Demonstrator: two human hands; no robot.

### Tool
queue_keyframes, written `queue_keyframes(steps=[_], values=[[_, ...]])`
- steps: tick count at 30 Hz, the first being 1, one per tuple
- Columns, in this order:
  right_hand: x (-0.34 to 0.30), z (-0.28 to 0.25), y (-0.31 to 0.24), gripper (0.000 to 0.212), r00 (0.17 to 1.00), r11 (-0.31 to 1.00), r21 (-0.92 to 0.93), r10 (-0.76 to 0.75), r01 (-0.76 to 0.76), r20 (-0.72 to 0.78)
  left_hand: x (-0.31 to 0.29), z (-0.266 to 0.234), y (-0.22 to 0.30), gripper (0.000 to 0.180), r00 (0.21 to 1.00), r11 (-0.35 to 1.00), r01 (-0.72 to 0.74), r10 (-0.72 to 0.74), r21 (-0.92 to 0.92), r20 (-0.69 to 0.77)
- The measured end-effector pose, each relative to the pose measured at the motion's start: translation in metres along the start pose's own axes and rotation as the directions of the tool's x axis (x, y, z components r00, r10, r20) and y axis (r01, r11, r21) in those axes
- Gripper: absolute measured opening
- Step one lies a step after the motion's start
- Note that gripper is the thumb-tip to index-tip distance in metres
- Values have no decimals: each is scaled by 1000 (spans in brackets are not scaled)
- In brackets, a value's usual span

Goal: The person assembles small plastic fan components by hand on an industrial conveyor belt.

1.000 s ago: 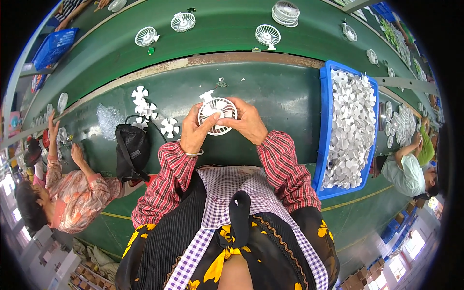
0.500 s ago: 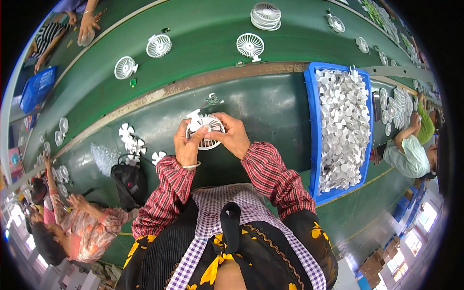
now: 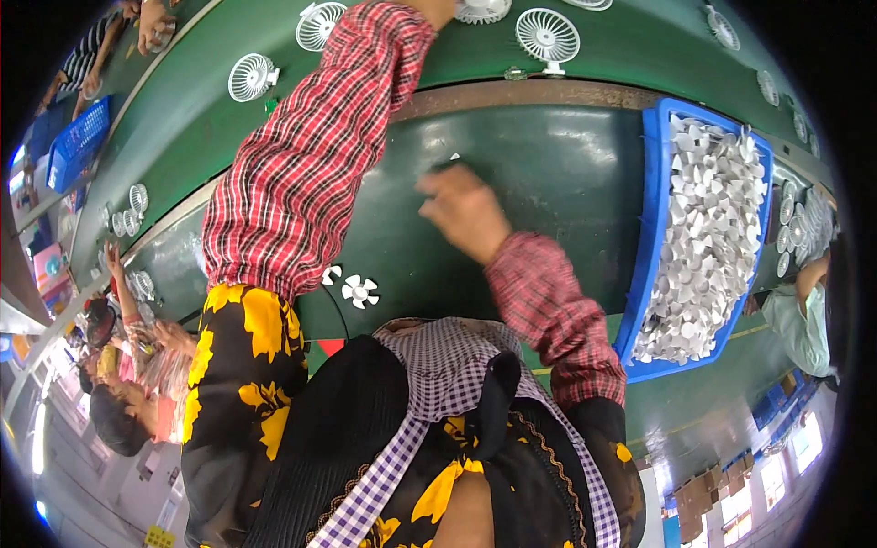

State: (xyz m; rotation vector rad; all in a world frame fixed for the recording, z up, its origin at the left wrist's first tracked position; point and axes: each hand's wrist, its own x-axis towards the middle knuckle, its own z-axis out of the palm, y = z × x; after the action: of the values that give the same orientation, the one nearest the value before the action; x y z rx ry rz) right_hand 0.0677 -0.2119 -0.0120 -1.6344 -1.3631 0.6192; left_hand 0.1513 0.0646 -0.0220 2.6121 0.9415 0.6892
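My left arm, in a red plaid sleeve, stretches far forward across the bench. At the top edge my left hand (image 3: pixel 435 9) is mostly cut off, its fingers out of sight, beside a white fan housing (image 3: pixel 482 11) on the green belt. Over the middle of the dark green bench, my right hand (image 3: pixel 468 212) is blurred by motion, and I cannot see anything held in it. Just beyond its fingers lies a small dark and white piece (image 3: pixel 448 164), too small to name. A white fan blade (image 3: pixel 360 291) lies on the bench near my left sleeve.
A blue crate (image 3: pixel 650 219) full of white fan blades (image 3: pixel 708 237) stands at the right. More white fan housings (image 3: pixel 547 36) with small circuit boards lie along the belt (image 3: pixel 438 57). Other people work at the left and right, and a blue basket (image 3: pixel 78 142) stands at the far left.
My hands have separated; the white fan housing they held is gone from between them. The left reaches far forward to the belt, while the right has moved slightly up and right.
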Motion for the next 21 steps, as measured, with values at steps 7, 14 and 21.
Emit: queue_keyframes(steps=[7, 14, 21], values=[[-81, 158, -58, 18, 952, 908, -284, -287, 307, 108, -42, 55, 89, 73, 942, 982, 177, -151, -60, 300], [-103, 148, -33, 11, 985, 992, -34, -112, 118, 134, -42, 33, 136, 60, 951, 995, -16, 46, -102, 304], [-84, 3, -29, 13, 999, 923, -384, -23, 3, -47, -18, 81, 123, 55, 998, 992, 9, -1, -129, 58]])
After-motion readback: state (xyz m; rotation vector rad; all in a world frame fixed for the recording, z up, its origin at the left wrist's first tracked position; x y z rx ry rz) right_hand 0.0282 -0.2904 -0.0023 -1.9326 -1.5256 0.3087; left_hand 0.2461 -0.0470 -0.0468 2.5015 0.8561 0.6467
